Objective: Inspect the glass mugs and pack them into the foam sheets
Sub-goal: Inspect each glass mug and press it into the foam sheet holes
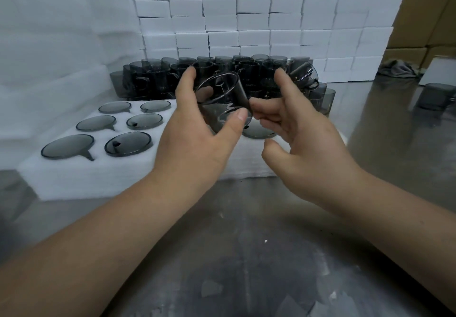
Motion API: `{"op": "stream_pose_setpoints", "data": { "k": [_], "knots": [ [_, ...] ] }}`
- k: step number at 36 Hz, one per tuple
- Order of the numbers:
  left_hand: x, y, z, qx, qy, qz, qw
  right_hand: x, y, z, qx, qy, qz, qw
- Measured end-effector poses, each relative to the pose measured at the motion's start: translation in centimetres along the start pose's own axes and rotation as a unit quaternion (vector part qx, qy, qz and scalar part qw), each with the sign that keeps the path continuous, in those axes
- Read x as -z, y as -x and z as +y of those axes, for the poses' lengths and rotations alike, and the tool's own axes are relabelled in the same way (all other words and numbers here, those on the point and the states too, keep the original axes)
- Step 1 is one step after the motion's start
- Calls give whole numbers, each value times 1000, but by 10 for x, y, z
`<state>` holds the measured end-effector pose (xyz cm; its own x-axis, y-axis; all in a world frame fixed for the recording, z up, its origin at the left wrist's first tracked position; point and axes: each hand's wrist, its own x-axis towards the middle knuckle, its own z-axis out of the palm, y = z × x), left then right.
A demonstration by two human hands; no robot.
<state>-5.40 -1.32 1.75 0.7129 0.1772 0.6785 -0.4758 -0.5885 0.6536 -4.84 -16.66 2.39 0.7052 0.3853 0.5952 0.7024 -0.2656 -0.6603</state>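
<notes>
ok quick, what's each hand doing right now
Left hand: grips the mug.
Right hand: open, one finger against the mug, thumb apart.

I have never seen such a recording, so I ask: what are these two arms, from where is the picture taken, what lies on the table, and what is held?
No machine here: a person works with bare hands. The one picture comes from a camera worn on the head, looking down. The left hand grips a dark glass mug, tilted, in the air; the right hand touches its base with fingertips. On the metal table lies a white foam sheet with packed mugs sunk into round holes. Behind it stands a crowd of unpacked mugs, then a wall of white foam blocks.
</notes>
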Motion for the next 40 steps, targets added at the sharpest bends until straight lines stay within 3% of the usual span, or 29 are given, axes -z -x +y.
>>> {"op": "stream_pose_setpoints", "data": {
  "k": [8,17,23,40],
  "knots": [
    [0,-2,-6,14,8,20,1000,-1,0,-4,25,-19,-24,999],
    [2,0,1,9,33,28,999,4,-6,7,4,-1,102,995],
    [4,0,0,13,35,7,999,7,-8,9,-35,27,114,993],
    [2,-1,4,3,39,-15,999,11,-7,8,-38,40,141,988]
  ]
}}
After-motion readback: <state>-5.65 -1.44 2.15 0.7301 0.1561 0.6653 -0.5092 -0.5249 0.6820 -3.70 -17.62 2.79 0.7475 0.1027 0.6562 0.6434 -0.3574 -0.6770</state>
